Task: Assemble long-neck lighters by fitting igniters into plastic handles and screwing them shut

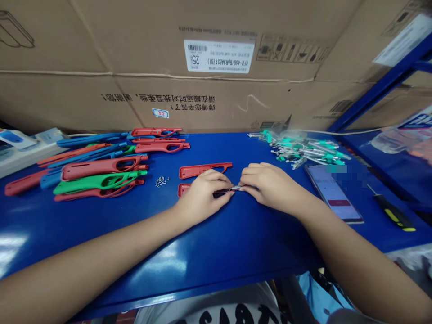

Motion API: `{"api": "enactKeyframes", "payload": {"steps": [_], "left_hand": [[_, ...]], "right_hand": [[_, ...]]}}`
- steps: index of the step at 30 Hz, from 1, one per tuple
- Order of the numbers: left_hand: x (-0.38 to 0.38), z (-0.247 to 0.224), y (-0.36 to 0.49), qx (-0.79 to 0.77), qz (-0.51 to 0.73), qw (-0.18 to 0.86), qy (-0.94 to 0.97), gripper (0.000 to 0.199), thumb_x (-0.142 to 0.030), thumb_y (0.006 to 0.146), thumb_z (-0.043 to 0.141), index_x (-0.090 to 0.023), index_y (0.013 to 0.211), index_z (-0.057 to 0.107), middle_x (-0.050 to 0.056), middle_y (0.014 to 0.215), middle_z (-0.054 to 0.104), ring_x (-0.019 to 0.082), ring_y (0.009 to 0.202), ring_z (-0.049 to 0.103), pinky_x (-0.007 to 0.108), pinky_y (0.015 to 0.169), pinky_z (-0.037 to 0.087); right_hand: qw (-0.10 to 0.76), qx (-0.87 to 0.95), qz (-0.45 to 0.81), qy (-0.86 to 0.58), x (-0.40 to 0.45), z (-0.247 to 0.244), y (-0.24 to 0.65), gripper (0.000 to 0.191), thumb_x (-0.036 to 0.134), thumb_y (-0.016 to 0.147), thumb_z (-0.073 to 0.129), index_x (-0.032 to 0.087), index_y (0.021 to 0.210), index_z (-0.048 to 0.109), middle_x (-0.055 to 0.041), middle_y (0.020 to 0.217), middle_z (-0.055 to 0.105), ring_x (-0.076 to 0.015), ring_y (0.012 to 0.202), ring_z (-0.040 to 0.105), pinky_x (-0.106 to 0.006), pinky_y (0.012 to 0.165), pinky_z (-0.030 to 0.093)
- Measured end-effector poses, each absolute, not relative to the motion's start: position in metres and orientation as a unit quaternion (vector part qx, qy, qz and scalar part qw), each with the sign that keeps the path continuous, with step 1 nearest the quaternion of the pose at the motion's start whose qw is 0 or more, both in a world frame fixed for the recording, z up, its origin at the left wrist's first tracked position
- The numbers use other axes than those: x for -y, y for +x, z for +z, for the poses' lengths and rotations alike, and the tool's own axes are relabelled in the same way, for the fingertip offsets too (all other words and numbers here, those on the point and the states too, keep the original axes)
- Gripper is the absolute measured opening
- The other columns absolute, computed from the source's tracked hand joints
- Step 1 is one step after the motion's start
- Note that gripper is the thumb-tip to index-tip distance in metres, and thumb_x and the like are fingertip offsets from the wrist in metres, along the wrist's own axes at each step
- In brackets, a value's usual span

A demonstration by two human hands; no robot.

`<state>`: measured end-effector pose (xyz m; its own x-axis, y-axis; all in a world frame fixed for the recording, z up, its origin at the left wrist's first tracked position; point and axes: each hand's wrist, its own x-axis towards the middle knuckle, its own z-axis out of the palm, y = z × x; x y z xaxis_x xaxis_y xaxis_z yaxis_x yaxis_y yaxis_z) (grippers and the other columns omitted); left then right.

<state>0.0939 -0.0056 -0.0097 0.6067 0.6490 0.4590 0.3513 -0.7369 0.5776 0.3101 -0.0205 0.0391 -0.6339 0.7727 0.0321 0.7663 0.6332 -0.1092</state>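
My left hand (204, 195) lies over a red lighter shell half (183, 190), its thumb and fingers closed around the front end. A thin wire shows between those fingers. Close by, my right hand (266, 184) pinches a small silvery part (237, 187) at the tip of that shell; the rest of the part is hidden by the fingers. Just behind my left hand, a second red shell half (197, 171) rests hollow side up on the blue table. A small heap of screws (162, 181) sits to the left of the shells.
Red, green and blue lighter shells (101, 182) are piled at left, near a white power strip (30, 153). Clear tubes with teal parts and wires (300, 146) lie back right. A phone (334, 193) and a screwdriver (393, 212) are at right. Cardboard boxes (135, 49) stand behind the table.
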Motion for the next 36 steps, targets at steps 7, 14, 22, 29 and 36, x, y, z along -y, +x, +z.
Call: {"api": "enactKeyframes", "payload": {"steps": [7,14,22,29,36], "left_hand": [[0.006,-0.011,0.094,-0.297,0.337,0.228,0.864,0.012,-0.014,0.089,0.067,-0.019,0.095,0.077,0.006,0.096,0.074,0.021,0.092,0.067,0.039,0.089,0.056],[0.005,-0.011,0.094,-0.299,0.344,0.238,0.857,0.011,-0.016,0.088,0.068,-0.02,0.093,0.076,0.005,0.094,0.075,0.021,0.091,0.068,0.039,0.088,0.056],[0.006,-0.01,0.094,-0.299,0.323,0.232,0.867,0.015,-0.014,0.088,0.066,-0.019,0.098,0.077,0.007,0.097,0.073,0.022,0.093,0.067,0.039,0.088,0.055],[0.006,-0.01,0.094,-0.287,0.322,0.223,0.874,0.015,-0.013,0.089,0.064,-0.018,0.096,0.076,0.006,0.096,0.072,0.022,0.091,0.065,0.039,0.086,0.055],[0.008,-0.011,0.092,-0.286,0.309,0.22,0.88,0.021,-0.015,0.088,0.066,-0.016,0.107,0.074,0.009,0.104,0.073,0.023,0.1,0.066,0.042,0.093,0.055]], "right_hand": [[0.021,0.906,0.05,-0.419,0.02,0.042,0.306,0.021,0.019,0.098,0.054,0.015,0.087,0.072,-0.0065,0.087,0.069,-0.0194,0.084,0.058,-0.031,0.075,0.036],[0.013,0.903,0.029,-0.429,0.022,0.04,0.304,0.021,0.02,0.097,0.055,0.016,0.083,0.07,-0.0057,0.084,0.067,-0.0187,0.081,0.057,-0.031,0.072,0.035],[0.01,0.895,0.032,-0.444,0.02,0.041,0.307,0.017,0.019,0.096,0.057,0.017,0.086,0.07,-0.0057,0.086,0.069,-0.0197,0.085,0.06,-0.031,0.072,0.037],[-0.02,0.886,0.073,-0.457,0.025,0.044,0.304,0.022,0.019,0.099,0.052,0.013,0.091,0.072,-0.0091,0.09,0.068,-0.0196,0.081,0.063,-0.03,0.069,0.039],[0.084,0.882,0.186,-0.425,0.016,0.05,0.312,0.017,0.024,0.096,0.061,0.015,0.092,0.075,-0.0072,0.09,0.07,-0.0177,0.082,0.066,-0.028,0.075,0.046]]}}
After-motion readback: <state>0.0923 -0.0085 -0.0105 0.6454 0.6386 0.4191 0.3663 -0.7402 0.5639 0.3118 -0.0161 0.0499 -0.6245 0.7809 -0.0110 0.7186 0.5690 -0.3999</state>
